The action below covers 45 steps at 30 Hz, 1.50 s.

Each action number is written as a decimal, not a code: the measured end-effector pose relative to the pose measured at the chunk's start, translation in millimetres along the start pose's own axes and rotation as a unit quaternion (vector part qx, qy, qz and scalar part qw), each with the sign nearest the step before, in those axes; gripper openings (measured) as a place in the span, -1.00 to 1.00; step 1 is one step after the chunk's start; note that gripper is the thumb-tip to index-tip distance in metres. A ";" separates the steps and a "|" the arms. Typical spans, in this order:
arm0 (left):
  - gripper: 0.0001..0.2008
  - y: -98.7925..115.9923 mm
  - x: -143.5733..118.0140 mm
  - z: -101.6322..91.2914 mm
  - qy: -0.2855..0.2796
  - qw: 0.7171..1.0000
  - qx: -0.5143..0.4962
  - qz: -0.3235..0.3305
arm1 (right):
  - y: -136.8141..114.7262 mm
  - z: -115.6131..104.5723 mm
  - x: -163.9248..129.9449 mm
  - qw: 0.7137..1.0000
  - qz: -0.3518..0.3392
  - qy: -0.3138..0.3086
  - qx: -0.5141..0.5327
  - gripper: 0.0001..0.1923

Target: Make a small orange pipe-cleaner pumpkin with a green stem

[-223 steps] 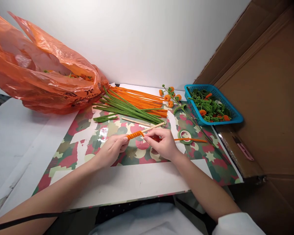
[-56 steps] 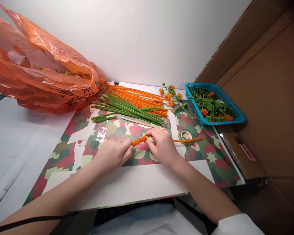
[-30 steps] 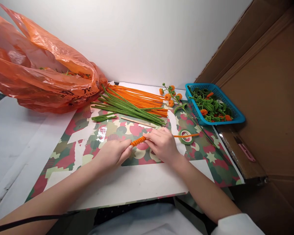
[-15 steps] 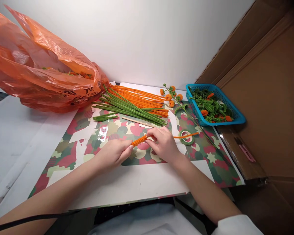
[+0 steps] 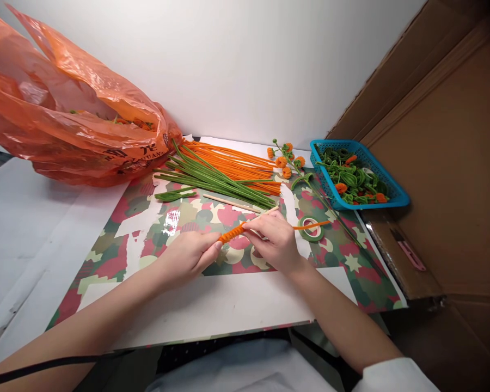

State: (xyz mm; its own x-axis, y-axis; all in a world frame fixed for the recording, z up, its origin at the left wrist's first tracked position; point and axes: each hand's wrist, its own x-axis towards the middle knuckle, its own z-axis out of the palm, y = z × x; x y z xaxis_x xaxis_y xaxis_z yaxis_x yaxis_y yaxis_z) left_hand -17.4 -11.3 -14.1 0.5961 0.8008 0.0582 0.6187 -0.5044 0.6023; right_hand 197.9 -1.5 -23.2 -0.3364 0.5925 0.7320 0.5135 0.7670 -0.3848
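Between my two hands is an orange pipe cleaner (image 5: 231, 234) wound in a tight coil, tilted slightly up to the right. My left hand (image 5: 191, 253) pinches the coil's left end. At its other end, my right hand (image 5: 273, 239) has thumb and fingers closed on it. The loose orange tail sticks out past the right hand and crosses over a roll of green tape (image 5: 310, 235). A thin pale wooden stick (image 5: 271, 210) shows its tip above my right fingers; its lower part is hidden. Another wooden stick (image 5: 231, 203) lies just beyond my hands.
Green pipe cleaners (image 5: 224, 185) lie across orange pipe cleaners (image 5: 228, 158) behind my hands. An orange plastic bag (image 5: 85, 130) stands at the left. A stem with orange flowers (image 5: 281, 161) lies near a blue basket (image 5: 400, 198) of green pieces. A pink cutter (image 5: 411, 255) rests on cardboard at right.
My right fingers have shifted slightly along the coil, and the coil looks a little longer. The wooden stick's tip now shows above my right hand.
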 end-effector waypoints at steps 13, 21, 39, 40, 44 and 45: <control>-0.68 -1.9 -1.1 1.3 -0.005 0.998 0.064 0.006 | 0.5 1.4 -0.6 1.000 -0.010 -0.011 -0.013 -0.88; -0.68 -6.7 -2.5 4.2 -0.003 0.988 0.154 0.027 | 2.5 1.2 -1.4 0.997 -0.010 -0.060 -0.042 -0.85; -0.64 -2.6 0.4 7.2 -0.020 0.989 0.138 -0.048 | -10.4 -7.5 5.0 0.987 0.102 -0.121 0.036 -0.85; -0.65 -1.5 0.2 7.2 -0.019 0.991 0.123 -0.054 | -11.8 -7.2 4.9 0.987 0.098 -0.119 0.041 -0.83; -0.63 3.2 -0.9 6.8 -0.004 0.997 -0.032 -0.069 | -15.0 -5.5 2.8 0.990 0.088 -0.102 0.050 -0.84; -0.62 3.9 -1.0 6.8 0.003 0.993 -0.095 -0.075 | -15.5 -5.3 2.2 0.990 0.092 -0.089 0.054 -0.86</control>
State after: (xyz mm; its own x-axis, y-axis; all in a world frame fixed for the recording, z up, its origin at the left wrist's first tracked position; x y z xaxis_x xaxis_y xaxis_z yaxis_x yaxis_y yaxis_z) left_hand -12.1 -16.2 -17.2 0.5007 0.8648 -0.0386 0.5926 -0.3100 0.7434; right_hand 193.4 -13.4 -12.7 -0.3842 0.7511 0.5368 0.4948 0.6584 -0.5671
